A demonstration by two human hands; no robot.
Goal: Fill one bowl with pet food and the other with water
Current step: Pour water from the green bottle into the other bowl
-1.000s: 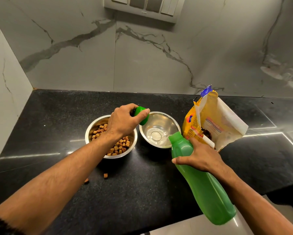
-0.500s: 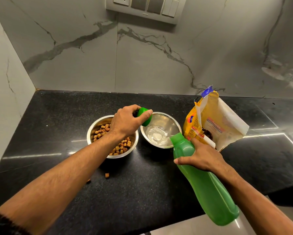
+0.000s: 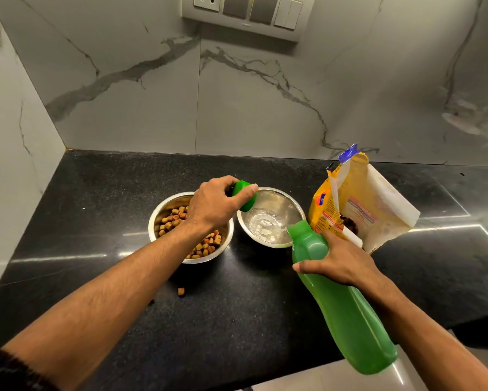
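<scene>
Two steel bowls stand side by side on the black counter. The left bowl point(image 3: 163, 210) holds brown kibble. The right bowl point(image 3: 286, 201) has a pool of water in its bottom. My right hand point(image 3: 338, 259) grips a green bottle point(image 3: 347, 311) near its neck and tilts its open mouth over the right bowl's near rim. My left hand point(image 3: 213, 204) hovers over the left bowl and pinches the bottle's green cap point(image 3: 245, 194) beside the right bowl's far-left rim.
An open yellow pet food bag point(image 3: 372, 204) stands just right of the water bowl. Loose kibble point(image 3: 181, 291) lies on the counter point(image 3: 96, 193) in front of the left bowl. Marble walls close in the back and left; the counter's front edge is near.
More water has collected in the right bowl as the bottle stays tilted over it. Both hands have kept their places.
</scene>
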